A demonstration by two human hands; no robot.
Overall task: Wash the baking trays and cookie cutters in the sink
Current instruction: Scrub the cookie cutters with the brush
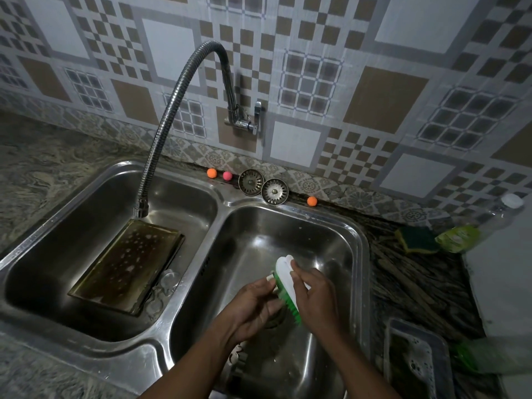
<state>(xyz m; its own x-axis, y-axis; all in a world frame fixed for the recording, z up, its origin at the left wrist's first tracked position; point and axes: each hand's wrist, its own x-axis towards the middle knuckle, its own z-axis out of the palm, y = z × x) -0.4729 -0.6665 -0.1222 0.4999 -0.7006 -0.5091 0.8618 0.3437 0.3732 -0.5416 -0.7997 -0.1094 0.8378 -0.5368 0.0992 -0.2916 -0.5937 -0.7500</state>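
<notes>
Over the right basin (331, 240) of the double sink, your right hand (318, 295) grips the white back of a scrubbing brush (286, 280), fingers curled over it, green bristles facing left. Your left hand (253, 306) meets the bristles with fingers closed on a small white item, too hidden to identify. In the left basin (72, 226) a baking tray (126, 266), dotted with suds, lies tilted beneath the flexible faucet (172, 105). On the table (417, 269) to your right sit a soapy container (414, 358), a sponge (417, 239) and a bottle (483, 223). Two strainers (262, 187) stand against the tiled wall.
</notes>
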